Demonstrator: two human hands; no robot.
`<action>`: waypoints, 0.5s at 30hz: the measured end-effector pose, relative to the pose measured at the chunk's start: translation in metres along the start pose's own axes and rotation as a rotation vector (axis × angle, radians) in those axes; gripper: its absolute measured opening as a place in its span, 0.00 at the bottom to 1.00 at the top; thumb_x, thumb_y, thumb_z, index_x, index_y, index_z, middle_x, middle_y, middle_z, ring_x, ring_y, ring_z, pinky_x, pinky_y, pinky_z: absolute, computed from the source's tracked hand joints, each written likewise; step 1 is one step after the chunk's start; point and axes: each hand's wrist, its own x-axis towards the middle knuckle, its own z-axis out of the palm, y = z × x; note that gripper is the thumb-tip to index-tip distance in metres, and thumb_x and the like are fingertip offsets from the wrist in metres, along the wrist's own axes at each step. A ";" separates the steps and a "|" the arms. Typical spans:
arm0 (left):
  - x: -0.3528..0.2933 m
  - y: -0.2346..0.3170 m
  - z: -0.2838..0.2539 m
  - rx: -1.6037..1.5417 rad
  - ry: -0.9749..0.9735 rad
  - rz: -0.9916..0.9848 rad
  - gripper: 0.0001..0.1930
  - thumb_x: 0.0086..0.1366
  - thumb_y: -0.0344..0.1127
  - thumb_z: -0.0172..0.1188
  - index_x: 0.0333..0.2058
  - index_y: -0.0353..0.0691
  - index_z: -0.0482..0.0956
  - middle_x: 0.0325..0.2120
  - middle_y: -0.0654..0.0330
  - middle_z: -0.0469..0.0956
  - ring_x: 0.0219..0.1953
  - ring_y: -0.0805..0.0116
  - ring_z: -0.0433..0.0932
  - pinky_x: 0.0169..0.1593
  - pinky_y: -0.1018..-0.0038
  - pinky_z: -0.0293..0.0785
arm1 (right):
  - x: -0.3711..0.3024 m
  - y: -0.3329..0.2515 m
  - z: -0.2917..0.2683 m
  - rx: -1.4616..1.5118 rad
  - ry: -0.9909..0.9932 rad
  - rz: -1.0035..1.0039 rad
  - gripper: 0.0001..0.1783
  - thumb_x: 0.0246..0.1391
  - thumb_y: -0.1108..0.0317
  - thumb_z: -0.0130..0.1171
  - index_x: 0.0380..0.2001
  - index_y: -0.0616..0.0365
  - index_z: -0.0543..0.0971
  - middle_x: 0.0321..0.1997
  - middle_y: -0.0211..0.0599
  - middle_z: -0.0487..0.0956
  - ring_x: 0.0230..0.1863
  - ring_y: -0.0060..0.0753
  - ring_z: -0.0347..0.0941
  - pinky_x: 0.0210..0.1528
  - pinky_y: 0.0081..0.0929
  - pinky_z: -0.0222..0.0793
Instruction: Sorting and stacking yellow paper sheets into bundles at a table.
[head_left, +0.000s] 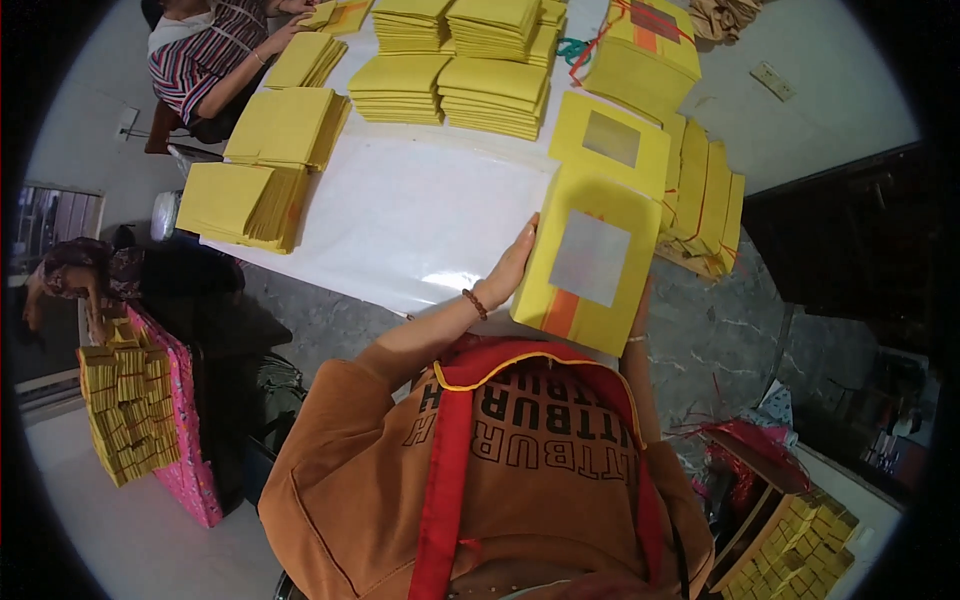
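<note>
The left hand (512, 262) grips the left edge of a yellow sheet (590, 262) with a silver square, held tilted above the counter (400, 215). The right hand is hidden behind the sheet; its grip cannot be told. Yellow stacks (495, 95) lie beyond the sheet.

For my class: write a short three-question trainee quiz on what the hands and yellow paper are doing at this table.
1. True or false: the left hand grips the left edge of the yellow sheet stack.
2. What shape is the silver patch on it: A round, B square, C star?
3. Can the right hand be seen?

Key:
1. True.
2. B.
3. Barely; it is hidden behind the stack, only the wrist shows at the right edge.
</note>
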 end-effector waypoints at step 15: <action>-0.007 0.019 -0.005 0.055 0.264 0.159 0.27 0.65 0.48 0.46 0.56 0.35 0.63 0.53 0.56 0.66 0.53 0.65 0.65 0.57 0.71 0.59 | -0.022 -0.040 0.044 -0.171 -0.147 -0.348 0.31 0.61 0.47 0.36 0.58 0.58 0.60 0.60 0.34 0.63 0.62 0.32 0.56 0.62 0.29 0.50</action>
